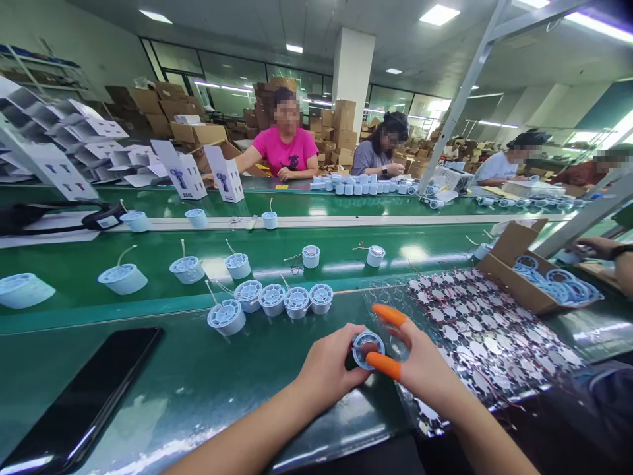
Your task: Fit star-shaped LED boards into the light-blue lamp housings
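"Fingers [349, 334] of the left hand [324, 361], what do they do?"

"They are closed around one pale blue housing [366, 344], with its open face upward. I suppose it is held so because this leaves the face free for the right hand [425, 366]. Two tips of that hand wear orange covers [386, 365]: the lower one lies over the housing's face, the upper one is stretched away and grasps nothing. Whether the lower one presses, I cannot tell."

"And around them, beginning from the largest?"

"Beyond the far edge of the table [198, 376] runs a green belt [341, 236], with more housings [237, 265] standing apart on it."

"On the table itself?"

"Toward the right edge lies a wide array of circuit boards [475, 330], spread flat, perhaps because this keeps each one visible. Near the far right corner is a cardboard box [509, 284] with blue rings [558, 280]; its walls probably keep them together."

"And the phone [84, 396]?"

"Near the left edge, well apart from the hands, maybe to leave space."

"The smallest?"

"Five housings [271, 300] stand grouped at the far edge, perhaps for easy reach. The held one is nearer to the near edge."
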The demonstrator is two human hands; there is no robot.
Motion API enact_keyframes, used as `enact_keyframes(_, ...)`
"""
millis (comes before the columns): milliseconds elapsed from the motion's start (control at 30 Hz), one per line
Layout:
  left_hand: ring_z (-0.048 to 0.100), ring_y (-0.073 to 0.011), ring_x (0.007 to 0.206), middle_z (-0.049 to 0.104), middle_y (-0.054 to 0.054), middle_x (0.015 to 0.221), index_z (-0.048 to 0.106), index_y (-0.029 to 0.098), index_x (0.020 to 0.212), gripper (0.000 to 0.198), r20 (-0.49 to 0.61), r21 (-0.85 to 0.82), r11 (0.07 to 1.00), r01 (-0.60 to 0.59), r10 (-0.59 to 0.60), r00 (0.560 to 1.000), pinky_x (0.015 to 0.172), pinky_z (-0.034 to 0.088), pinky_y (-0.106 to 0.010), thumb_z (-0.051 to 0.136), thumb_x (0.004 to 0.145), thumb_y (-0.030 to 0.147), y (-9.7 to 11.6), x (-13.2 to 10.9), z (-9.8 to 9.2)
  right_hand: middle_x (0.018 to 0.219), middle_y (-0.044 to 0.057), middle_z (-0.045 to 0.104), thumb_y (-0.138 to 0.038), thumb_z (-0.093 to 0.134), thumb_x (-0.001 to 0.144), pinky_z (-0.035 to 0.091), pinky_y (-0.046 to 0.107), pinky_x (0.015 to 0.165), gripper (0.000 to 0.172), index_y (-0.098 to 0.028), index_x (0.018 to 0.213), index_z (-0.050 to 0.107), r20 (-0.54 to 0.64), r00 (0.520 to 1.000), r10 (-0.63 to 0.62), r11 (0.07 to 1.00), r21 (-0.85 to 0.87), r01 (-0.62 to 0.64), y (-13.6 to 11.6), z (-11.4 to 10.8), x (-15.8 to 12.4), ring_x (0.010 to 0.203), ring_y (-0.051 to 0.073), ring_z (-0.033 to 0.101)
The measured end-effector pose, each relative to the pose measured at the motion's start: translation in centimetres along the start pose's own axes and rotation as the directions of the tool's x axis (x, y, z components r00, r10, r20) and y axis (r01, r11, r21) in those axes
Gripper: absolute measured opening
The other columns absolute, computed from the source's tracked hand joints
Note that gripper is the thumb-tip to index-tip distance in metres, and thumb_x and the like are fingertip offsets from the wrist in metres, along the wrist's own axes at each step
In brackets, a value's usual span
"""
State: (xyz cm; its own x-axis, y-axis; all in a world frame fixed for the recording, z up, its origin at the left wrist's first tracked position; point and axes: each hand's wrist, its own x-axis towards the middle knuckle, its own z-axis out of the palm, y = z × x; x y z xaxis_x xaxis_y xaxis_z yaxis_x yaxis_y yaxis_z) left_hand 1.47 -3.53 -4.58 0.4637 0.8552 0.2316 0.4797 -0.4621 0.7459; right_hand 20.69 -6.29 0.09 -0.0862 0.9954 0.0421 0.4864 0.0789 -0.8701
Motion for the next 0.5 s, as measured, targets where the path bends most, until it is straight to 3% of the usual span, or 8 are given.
enact_keyframes(67, 0.061, -0.018, 0.078, 0.066, -0.002, 0.097, 0.052, 0.028, 0.13, 0.054, -0.134, -0.01, 0.981, -0.195, 0.191, 0.972, 0.068, 0.047, -0.027, 0.072, 0.08, 0.023, -0.2, -0.2, -0.3, 0.146, 0.01, 0.056, -0.031, 0.084, 0.072, 0.05, 0.047, 0.107, 0.086, -0.031, 0.148, 0.044, 0.049, 0.999, 0.02, 0.973, 0.229, -0.03, -0.6, 0.4, -0.4, 0.131, 0.027, 0.057)
enact_keyframes(167, 0.056, -0.0157, 0.074, 0.059, -0.001, 0.09, 0.044, 0.031, 0.139, 0.058, -0.313, 0.009, 0.902, -0.431, 0.412, 0.856, 0.066, 0.047, -0.026, 0.066, 0.087, 0.019, 0.1, -0.6, -1.0, 0.145, 0.01, 0.057, -0.028, 0.084, 0.072, 0.05, 0.044, 0.108, 0.084, -0.03, 0.146, 0.045, 0.026, 0.997, -0.068, 0.918, 0.392, 0.052, -1.5, 1.7, -1.3, 0.128, 0.027, 0.059)
enact_keyframes(233, 0.055, -0.0155, 0.077, 0.056, -0.002, 0.091, 0.041, 0.033, 0.142, 0.061, -0.38, 0.035, 0.872, -0.488, 0.463, 0.801, 0.065, 0.047, -0.025, 0.063, 0.088, 0.016, 0.3, -0.8, -1.3, 0.144, 0.01, 0.058, -0.027, 0.083, 0.073, 0.049, 0.044, 0.11, 0.08, -0.029, 0.145, 0.047, -0.074, 0.992, -0.099, 0.92, 0.372, 0.119, -2.0, 2.9, -1.8, 0.128, 0.027, 0.059)
enact_keyframes(333, 0.055, -0.0176, 0.081, 0.053, -0.003, 0.093, 0.049, 0.033, 0.14, 0.059, -0.449, 0.247, 0.873, -0.421, 0.488, 0.749, 0.073, 0.049, -0.03, 0.068, 0.086, 0.019, 0.6, -1.0, -1.5, 0.14, 0.011, 0.06, -0.028, 0.082, 0.073, 0.053, 0.043, 0.105, 0.078, -0.027, 0.143, 0.048, -0.152, 0.988, -0.024, 0.931, 0.356, 0.078, -2.4, 4.1, -2.1, 0.122, 0.028, 0.064)
enact_keyframes(400, 0.057, -0.021, 0.087, 0.056, -0.005, 0.097, 0.054, 0.03, 0.135, 0.055, -0.384, 0.388, 0.833, -0.395, 0.536, 0.752, 0.082, 0.049, -0.036, 0.073, 0.084, 0.03, 0.9, -1.1, -1.8, 0.128, 0.011, 0.068, -0.031, 0.083, 0.073, 0.058, 0.042, 0.097, 0.082, -0.026, 0.146, 0.045, -0.095, 0.994, 0.058, 0.932, 0.363, -0.02, -2.5, 3.8, -2.0, 0.111, 0.026, 0.069)
enact_keyframes(500, 0.061, -0.0261, 0.103, 0.062, -0.011, 0.118, 0.053, 0.025, 0.135, 0.053, -0.19, 0.419, 0.815, -0.401, 0.51, 0.839, 0.091, 0.049, -0.039, 0.071, 0.087, 0.038, 2.0, -0.4, -3.7, 0.119, 0.009, 0.072, -0.039, 0.074, 0.082, 0.059, 0.04, 0.092, 0.077, -0.026, 0.15, 0.04, 0.056, 0.997, 0.044, 0.964, 0.258, -0.057, -2.4, 0.8, -1.6, 0.105, 0.024, 0.071)
